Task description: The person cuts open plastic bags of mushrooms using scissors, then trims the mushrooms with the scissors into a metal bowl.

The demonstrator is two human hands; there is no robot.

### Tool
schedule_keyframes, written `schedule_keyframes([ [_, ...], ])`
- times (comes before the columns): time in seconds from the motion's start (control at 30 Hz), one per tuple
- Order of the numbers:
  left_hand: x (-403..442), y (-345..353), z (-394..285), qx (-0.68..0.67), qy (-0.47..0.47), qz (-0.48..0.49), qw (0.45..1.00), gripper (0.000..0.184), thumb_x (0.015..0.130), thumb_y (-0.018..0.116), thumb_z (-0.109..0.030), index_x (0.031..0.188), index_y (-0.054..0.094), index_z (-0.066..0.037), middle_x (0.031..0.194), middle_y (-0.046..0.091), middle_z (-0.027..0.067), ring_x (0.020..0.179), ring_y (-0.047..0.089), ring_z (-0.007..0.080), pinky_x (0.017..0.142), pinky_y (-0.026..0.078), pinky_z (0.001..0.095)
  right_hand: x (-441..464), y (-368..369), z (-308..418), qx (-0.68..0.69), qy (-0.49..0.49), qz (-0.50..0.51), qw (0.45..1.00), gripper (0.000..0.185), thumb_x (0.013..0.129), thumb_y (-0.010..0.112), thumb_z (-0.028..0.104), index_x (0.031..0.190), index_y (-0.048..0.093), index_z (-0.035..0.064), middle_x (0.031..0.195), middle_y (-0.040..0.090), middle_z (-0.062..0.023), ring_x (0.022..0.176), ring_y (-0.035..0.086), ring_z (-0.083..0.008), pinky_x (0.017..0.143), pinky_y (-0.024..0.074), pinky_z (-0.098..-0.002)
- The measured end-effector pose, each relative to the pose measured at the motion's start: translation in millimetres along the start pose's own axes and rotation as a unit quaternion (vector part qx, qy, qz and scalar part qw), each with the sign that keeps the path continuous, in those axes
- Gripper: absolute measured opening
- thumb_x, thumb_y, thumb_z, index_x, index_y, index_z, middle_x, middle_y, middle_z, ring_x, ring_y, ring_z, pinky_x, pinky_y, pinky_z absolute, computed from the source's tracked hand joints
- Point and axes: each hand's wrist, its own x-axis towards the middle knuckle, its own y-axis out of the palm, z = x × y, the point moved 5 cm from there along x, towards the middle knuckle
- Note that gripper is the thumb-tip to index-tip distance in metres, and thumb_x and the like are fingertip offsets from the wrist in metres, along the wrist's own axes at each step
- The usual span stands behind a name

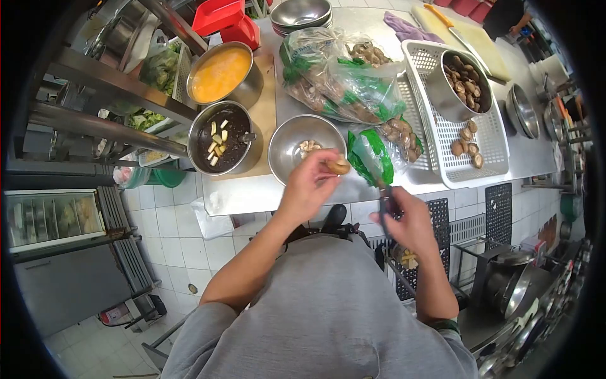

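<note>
My left hand (310,183) pinches a brown mushroom (339,167) over the right rim of a steel bowl (287,142). Small pale mushroom stems (308,146) lie at the bottom of that bowl. In my right hand (410,222) is a pair of black-handled scissors (384,203), fingers wrapped round the handles. The blades point up and away from me, apart from the mushroom. Beyond them, green-printed clear plastic bags (341,82) of mushrooms lie on the steel table. Loose mushrooms (404,138) show at the mouth of the nearest bag.
Left of the bowl stand a pot of dark liquid (197,144) with pale pieces and a pot of orange liquid (218,74). On the right, a white basket (445,172) holds a mushroom-filled steel pot (442,101) and loose mushrooms. A knife (464,43) lies on a cutting board (495,54).
</note>
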Motion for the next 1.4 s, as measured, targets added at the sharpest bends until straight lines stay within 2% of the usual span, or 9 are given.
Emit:
schedule_keyframes([
  [0.1,-17.9,-15.9,-3.6,-0.069,0.024,-0.049,0.996,0.032,0.095,0.062,-0.001,0.126,0.055,-0.001,0.136,0.056,0.0127,0.108,0.064,0.0162,0.096,0.052,0.0306,4.3,21.4,17.7,-0.053,-0.05,0.025,0.997,0.052,0.07,0.087,0.042,0.085,0.059,0.0006,0.069,0.06,-0.0109,0.063,0.062,-0.0313,0.059,0.0483,-0.0411],
  [0.23,-29.1,-35.6,6.0,-0.057,-0.002,-0.084,0.995,0.039,0.095,0.061,0.002,0.133,0.052,0.002,0.133,0.059,0.014,0.11,0.063,0.018,0.098,0.05,0.0292,12.1,35.3,27.0,-0.097,-0.093,0.008,0.991,0.052,0.068,0.089,0.041,0.081,0.057,0.002,0.068,0.059,-0.0094,0.064,0.06,-0.0326,0.059,0.0472,-0.0435],
  [0.53,-42.0,-40.1,-9.2,-0.087,-0.041,-0.156,0.983,0.038,0.094,0.061,0.005,0.131,0.054,0.006,0.127,0.064,0.0173,0.115,0.063,0.0182,0.099,0.05,0.0295,21.6,49.9,34.3,-0.187,-0.133,-0.012,0.973,0.045,0.075,0.081,0.043,0.086,0.059,0.0064,0.075,0.065,-0.0113,0.074,0.063,-0.0293,0.077,0.0371,-0.0388],
  [0.83,-49.6,-49.4,2.4,-0.049,-0.092,-0.216,0.971,0.037,0.092,0.063,0.006,0.128,0.057,0.008,0.121,0.067,0.0157,0.11,0.064,0.0175,0.098,0.05,0.0289,24.7,84.9,25.2,-0.167,-0.132,0.0,0.977,0.047,0.077,0.079,0.049,0.083,0.059,0.0062,0.061,0.063,-0.0117,0.061,0.062,-0.0292,0.076,0.036,-0.0382],
  [0.93,-50.8,-56.0,2.3,-0.024,-0.108,-0.221,0.969,0.036,0.092,0.064,0.005,0.127,0.058,0.008,0.118,0.067,0.0148,0.108,0.064,0.0166,0.097,0.05,0.0284,24.1,96.7,23.1,-0.148,-0.116,-0.004,0.982,0.05,0.077,0.079,0.052,0.075,0.059,0.0059,0.059,0.063,-0.0132,0.055,0.059,-0.0305,0.069,0.0388,-0.0377],
  [1.03,-47.2,-65.7,6.7,0.011,-0.122,-0.21,0.97,0.035,0.092,0.065,0.002,0.126,0.059,0.008,0.115,0.069,0.0138,0.104,0.065,0.0153,0.094,0.051,0.028,28.4,105.2,16.9,0.034,0.04,0.122,0.991,0.052,0.079,0.08,0.051,0.069,0.059,0.0042,0.057,0.06,-0.0104,0.049,0.055,-0.0235,0.056,0.0399,-0.0364],
  [1.13,-41.8,-73.9,7.9,0.026,-0.122,-0.187,0.974,0.035,0.091,0.066,-0.003,0.124,0.061,0.009,0.111,0.07,0.0129,0.097,0.067,0.014,0.088,0.052,0.0271,28.9,129.0,-2.7,0.197,0.085,0.171,0.962,0.053,0.081,0.079,0.051,0.064,0.06,0.0049,0.055,0.056,-0.003,0.048,0.05,-0.0136,0.046,0.037,-0.033],
  [1.23,-37.6,-78.0,6.5,0.017,-0.127,-0.177,0.976,0.034,0.091,0.066,-0.003,0.123,0.061,0.008,0.111,0.07,0.0121,0.098,0.066,0.0141,0.089,0.052,0.027,24.3,130.7,-2.0,0.28,0.142,0.227,0.922,0.048,0.086,0.077,0.048,0.069,0.062,0.006,0.055,0.052,0.0024,0.05,0.049,-0.007,0.048,0.0369,-0.0281],
  [1.4,-35.4,-87.1,4.7,-0.006,-0.139,-0.179,0.974,0.033,0.092,0.066,-0.002,0.123,0.061,0.005,0.115,0.068,0.0114,0.103,0.065,0.0147,0.093,0.051,0.0276,22.2,128.0,1.0,0.451,0.192,0.252,0.834,0.044,0.091,0.072,0.047,0.076,0.063,0.0068,0.057,0.052,0.0031,0.05,0.049,-0.0066,0.048,0.0366,-0.0227],
])
